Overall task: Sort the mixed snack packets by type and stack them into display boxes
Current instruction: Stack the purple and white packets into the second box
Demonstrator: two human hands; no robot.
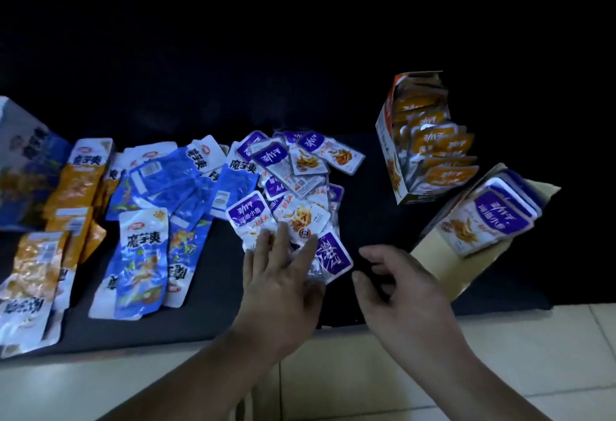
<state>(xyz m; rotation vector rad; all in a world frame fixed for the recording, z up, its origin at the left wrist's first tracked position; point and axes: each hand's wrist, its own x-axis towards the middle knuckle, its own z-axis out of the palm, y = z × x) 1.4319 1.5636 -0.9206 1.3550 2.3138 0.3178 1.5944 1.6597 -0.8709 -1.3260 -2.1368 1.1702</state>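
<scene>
The left hand [283, 274] is pressing spread fingers on the purple packets [293, 187] while the right hand [400, 287] is hovering empty, loosely curled; squaring several face-aligned before filling the purple box [446, 270] is probably working best.

A black cloth [373, 217] lies spread flat, its near edge bordered by pale tiles [533, 347] with visible joints.

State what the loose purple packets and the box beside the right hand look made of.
Purple packets: likely glossy plastic or foil film, given the crinkled edges and glare. Box: seemingly matte cardboard, since its bare tan inner face is dull and flat.
</scene>
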